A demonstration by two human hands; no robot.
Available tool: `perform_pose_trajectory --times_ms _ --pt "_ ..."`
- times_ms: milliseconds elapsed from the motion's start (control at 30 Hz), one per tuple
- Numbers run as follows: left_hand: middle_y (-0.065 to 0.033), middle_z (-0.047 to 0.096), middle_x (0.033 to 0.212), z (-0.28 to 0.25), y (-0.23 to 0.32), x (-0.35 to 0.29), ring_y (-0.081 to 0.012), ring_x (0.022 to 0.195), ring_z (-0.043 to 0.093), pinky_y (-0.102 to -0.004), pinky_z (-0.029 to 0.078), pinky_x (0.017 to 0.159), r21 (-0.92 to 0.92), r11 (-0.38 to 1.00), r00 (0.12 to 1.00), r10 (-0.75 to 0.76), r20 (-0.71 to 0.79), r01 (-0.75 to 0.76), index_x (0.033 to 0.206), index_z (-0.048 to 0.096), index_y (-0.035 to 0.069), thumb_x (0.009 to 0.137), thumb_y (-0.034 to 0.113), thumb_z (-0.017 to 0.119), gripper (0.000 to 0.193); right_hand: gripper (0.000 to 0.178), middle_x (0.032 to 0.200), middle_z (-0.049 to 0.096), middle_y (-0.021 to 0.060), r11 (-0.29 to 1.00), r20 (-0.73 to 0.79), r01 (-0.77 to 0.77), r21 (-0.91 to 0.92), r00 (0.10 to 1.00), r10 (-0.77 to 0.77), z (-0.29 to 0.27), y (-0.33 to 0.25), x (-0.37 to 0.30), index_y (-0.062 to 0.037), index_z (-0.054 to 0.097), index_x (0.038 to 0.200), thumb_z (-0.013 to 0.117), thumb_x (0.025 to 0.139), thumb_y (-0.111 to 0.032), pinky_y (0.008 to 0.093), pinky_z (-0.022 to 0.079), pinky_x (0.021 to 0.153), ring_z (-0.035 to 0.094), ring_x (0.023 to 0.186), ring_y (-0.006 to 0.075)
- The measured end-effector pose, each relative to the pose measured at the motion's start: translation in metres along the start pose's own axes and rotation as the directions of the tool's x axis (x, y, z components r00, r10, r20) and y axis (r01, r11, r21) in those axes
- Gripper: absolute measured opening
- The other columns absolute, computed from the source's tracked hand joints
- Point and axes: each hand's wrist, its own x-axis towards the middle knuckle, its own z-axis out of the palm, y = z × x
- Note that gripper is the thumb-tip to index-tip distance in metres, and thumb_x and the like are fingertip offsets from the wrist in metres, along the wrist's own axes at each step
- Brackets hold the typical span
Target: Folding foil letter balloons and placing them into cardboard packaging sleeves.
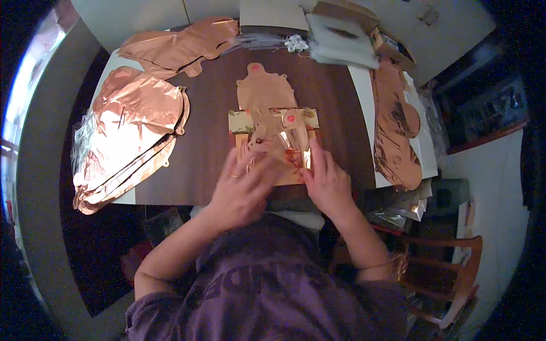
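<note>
head view: two bare hands work at one shiny copper-coloured foil piece [264, 94] and one printed card [240, 120], both at the near middle of one dark brown table [210, 113]. the foil piece lies lengthwise, its far end flat beyond the card and its near part crumpled over the card's face; two red round spots show, one at the far tip [256, 67] and one on the folded foil [290, 119]. three piles of similar copper foil lie around them: one at the far left [176, 45], one at the near left [136, 105] and one along the right [392, 125]; i cannot tell how many sheets each has. one small white cluster [296, 43] sits at the far edge, beside one stack of clear plastic [341, 48]. one wooden chair [443, 242] stands at the lower right. the left hand [244, 184] reaches in from the lower left, palm down, fingers angled over the foil and blurred; i cannot tell whether it grips anything. the right hand [329, 182] is at the card's right edge, fingers pointing away from the body, thumb set apart from them; whether it pinches card or foil is unclear.
</note>
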Motion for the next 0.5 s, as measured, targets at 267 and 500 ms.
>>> perform_pose_trajectory --times_ms 267,500 --pt "-0.0149 0.03 0.152 0.025 0.004 0.009 -0.0341 0.14 0.028 -0.0511 0.017 0.115 -0.143 0.989 0.952 0.065 0.3 -0.023 0.147 0.03 0.004 0.08 0.049 0.062 0.087 0.058 0.101 0.065 0.0168 0.965 0.32 -0.158 0.21 0.944 0.085 -0.026 0.03 0.068 -0.0049 0.054 0.124 0.075 0.077 -0.033 0.0436 0.052 0.079 0.064 0.087 0.0364" --pt "-0.013 0.032 0.151 0.024 0.004 0.011 -0.0332 0.139 0.029 -0.0516 0.019 0.115 -0.125 0.989 0.955 0.115 0.272 -0.084 0.148 0.028 0.006 0.079 0.05 0.063 0.089 0.042 0.084 0.062 0.0002 0.89 0.49 -0.241 0.387 0.871 0.023 -0.009 0.088 0.144 -0.0013 0.062 0.11 0.079 0.077 -0.019 0.0238 0.047 0.066 0.056 0.075 0.0077"
